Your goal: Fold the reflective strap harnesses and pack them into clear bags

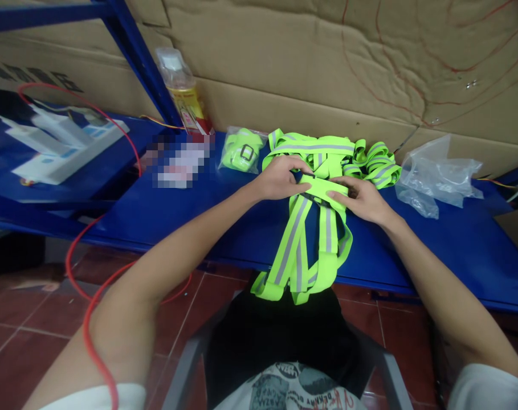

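Observation:
A neon yellow-green reflective strap harness (327,228) with grey stripes hangs over the front edge of the blue table, its loops reaching toward my lap. My left hand (282,177) pinches the left end of a folded band of it, beside a black buckle. At the band's right end, my right hand (361,196) grips with thumb and fingers. Just behind my hands lies a pile of similar reflective straps (314,149), with a coiled strap (380,165) at its right. Parts of the band are hidden under my fingers.
Left of the pile are a bagged folded strap (241,151), a blurred paper (184,165) and a bottle (186,97). A clear plastic bag (440,173) lies right. A power strip (70,154) and a red cable (88,319) are at the left. Cardboard (262,62) stands behind.

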The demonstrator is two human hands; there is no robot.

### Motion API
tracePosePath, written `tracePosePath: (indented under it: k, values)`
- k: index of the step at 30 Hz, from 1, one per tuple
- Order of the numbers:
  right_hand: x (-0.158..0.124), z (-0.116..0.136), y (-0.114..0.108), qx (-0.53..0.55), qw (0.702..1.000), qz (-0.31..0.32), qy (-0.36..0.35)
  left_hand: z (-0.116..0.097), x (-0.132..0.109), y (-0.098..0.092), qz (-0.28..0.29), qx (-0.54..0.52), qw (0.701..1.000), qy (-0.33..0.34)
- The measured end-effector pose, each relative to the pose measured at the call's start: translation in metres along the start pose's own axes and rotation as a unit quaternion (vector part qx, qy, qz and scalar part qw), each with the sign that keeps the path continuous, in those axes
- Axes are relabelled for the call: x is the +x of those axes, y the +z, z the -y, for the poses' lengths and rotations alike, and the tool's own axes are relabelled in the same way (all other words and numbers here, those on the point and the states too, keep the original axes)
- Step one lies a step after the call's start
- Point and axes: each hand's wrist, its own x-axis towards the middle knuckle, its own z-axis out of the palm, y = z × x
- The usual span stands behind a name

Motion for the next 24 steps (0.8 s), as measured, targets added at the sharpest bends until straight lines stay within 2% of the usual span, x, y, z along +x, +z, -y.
tracePosePath:
  k: [4, 8, 13, 18, 21, 24]
  values:
    - [0.0001, 0.0053, -0.0063, -0.015, 0.999, 0.029, 0.009, 0.0027, 0.0002, 0.0017, -0.01, -0.024, 0.999, 0.027]
    - [0.0011, 0.0059, -0.0067, -0.022, 1.0, 0.003, -0.019, 0.0035, -0.0005, 0.0017, -0.024, -0.044, 0.997, 0.054]
    - [-0.0004, 0.0042, -0.0049, -0.001, 1.0, -0.012, -0.016, 0.0007, -0.0018, -0.0008, -0.019, -0.037, 0.998, 0.043]
    - [-0.0031, 0.0052, -0.0048, -0.082, 0.989, -0.099, -0.069, 0.003, -0.0005, -0.0036, 0.02, -0.029, 0.999, 0.014]
    - [-0.0039, 0.0043, -0.0038, -0.091, 0.986, -0.098, -0.101, 0.0034, -0.0003, -0.004, 0.027, -0.001, 0.999, 0.019]
    - [-0.0041, 0.0044, -0.0029, -0.09, 0.988, -0.079, -0.095, 0.0012, -0.0015, -0.0043, 0.04, 0.014, 0.999, 0.024]
